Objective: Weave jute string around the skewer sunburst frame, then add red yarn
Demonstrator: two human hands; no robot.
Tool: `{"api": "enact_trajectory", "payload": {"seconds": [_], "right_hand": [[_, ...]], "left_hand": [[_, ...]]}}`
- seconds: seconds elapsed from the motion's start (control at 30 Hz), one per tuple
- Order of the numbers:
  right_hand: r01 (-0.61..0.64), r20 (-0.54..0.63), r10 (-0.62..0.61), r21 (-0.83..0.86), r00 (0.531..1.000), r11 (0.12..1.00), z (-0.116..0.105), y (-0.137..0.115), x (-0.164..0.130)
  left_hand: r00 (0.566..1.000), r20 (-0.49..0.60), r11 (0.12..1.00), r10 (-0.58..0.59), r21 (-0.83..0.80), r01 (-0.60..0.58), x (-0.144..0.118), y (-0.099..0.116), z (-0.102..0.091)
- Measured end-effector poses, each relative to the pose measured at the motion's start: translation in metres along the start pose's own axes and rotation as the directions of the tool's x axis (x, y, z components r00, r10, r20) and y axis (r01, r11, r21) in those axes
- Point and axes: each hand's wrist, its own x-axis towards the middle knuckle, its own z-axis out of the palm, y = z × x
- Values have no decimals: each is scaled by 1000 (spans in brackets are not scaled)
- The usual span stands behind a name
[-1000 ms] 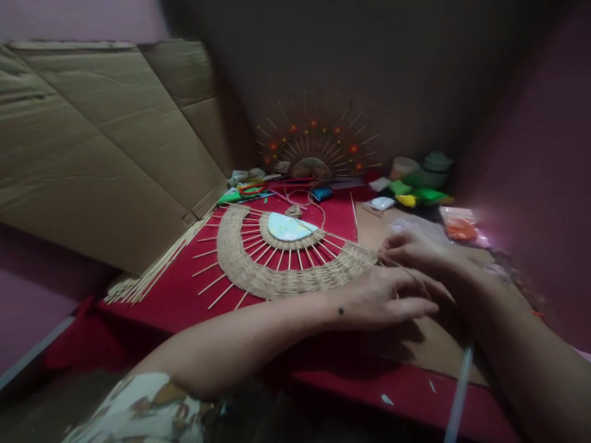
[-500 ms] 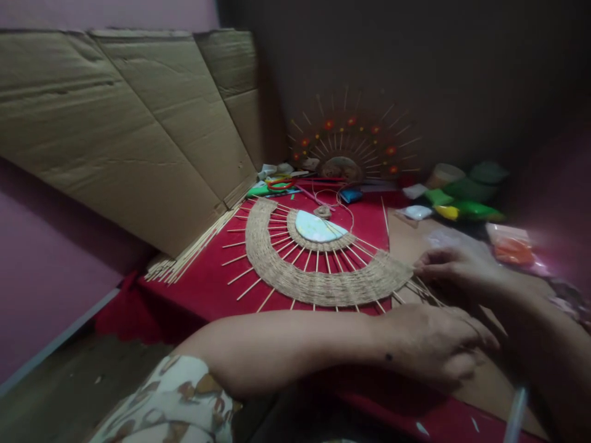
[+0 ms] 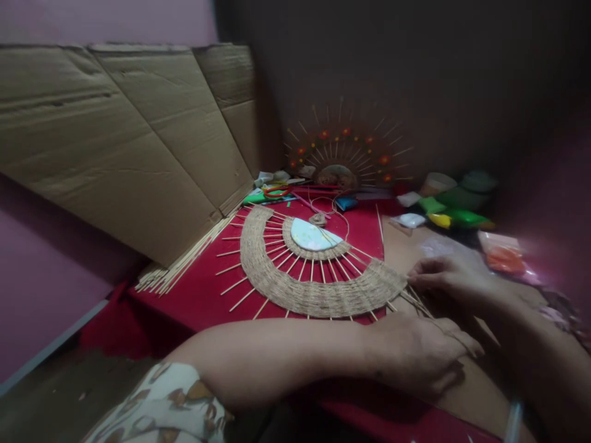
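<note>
Dim room: pinkish wall upper L, dark wall across top centre. Red cloth covers the work surface mid-frame; brown board lies on it at centre R.

Woven half-round piece sits flat at frame centre, curved side toward bottom: wide fibre band, thin sticks fanning out, pale half-disc inside the smaller inner band. Small cord coil just above the half-disc, w/ a loose loop.

R hand, R of centre, is mostly closed, thumb & fingertips pinched at the band's R end; exact hold too small to tell. L hand, below it, is part-curled, palm down, w/ a thin strand running from the band's R end over its fingers; grip underneath hidden, can't tell how tight.

Cardboard sheet leans upper L; bundle of sticks along its foot. Top centre b/g: 2nd fan-shaped piece w/ orange-red flowers, upright. Orange-handled scissors to its lower L. Upper R: cup, yellow packet, white packet; orange packet farther R.
</note>
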Motion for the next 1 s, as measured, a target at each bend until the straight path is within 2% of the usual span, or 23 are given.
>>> {"api": "enact_trajectory", "payload": {"seconds": [0.23,0.3,0.47,0.6,0.77,1.0], "right_hand": [[27,9,-27,32,1000,999,-2,-9,-5],[38,28,-39,44,999,998,-2,-10,-5],[17,31,-18,32,999,999,0,-10,-2],[6,66,-14,115,998,993,3,-9,0],[14,83,-32,198,996,980,6,-2,5],[53,104,-84,274,991,960,10,11,13]], "left_hand": [[989,-54,978,135,165,-125,-1,-8,5],[987,-32,971,157,189,-148,0,-10,4],[982,101,958,158,228,-177,-2,-8,-3],[982,108,956,156,235,-178,-2,-9,-10],[958,151,934,243,229,-273,5,-21,-9],[978,31,955,205,211,-207,0,-29,8]]}}
